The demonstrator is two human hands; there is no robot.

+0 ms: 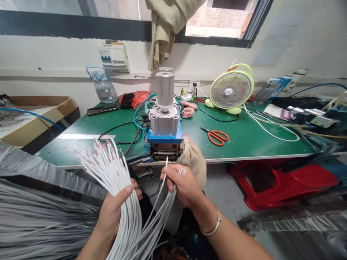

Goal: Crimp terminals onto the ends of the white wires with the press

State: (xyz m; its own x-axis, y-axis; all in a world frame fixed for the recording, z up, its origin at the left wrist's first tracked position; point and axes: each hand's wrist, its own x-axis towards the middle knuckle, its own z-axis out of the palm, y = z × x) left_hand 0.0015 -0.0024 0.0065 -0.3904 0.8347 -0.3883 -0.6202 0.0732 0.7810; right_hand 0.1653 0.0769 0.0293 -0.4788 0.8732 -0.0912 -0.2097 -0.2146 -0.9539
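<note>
A thick bundle of white cables (119,180) with reddish tips is wrapped in my left hand (114,209), its ends fanned up and to the left. My right hand (184,184) pinches one white cable between thumb and fingertips, its end pointing up at the front opening of a pneumatic press (164,126). Several more white cables (162,209) are tucked in the same hand's curled fingers. The press has a silver cylinder on top and a blue plate. Whether the cable's tip is inside the opening I cannot tell. A beige cloth bag (193,162) hangs right of the press.
On the green table (189,144) lie orange-handled scissors (215,136), a phone (102,109) and a white ruler-like strip (85,137). A green fan (230,90) and a water bottle (104,86) stand behind. Grey cable bundles (40,220) lie at left; a red stool (284,180) is at right.
</note>
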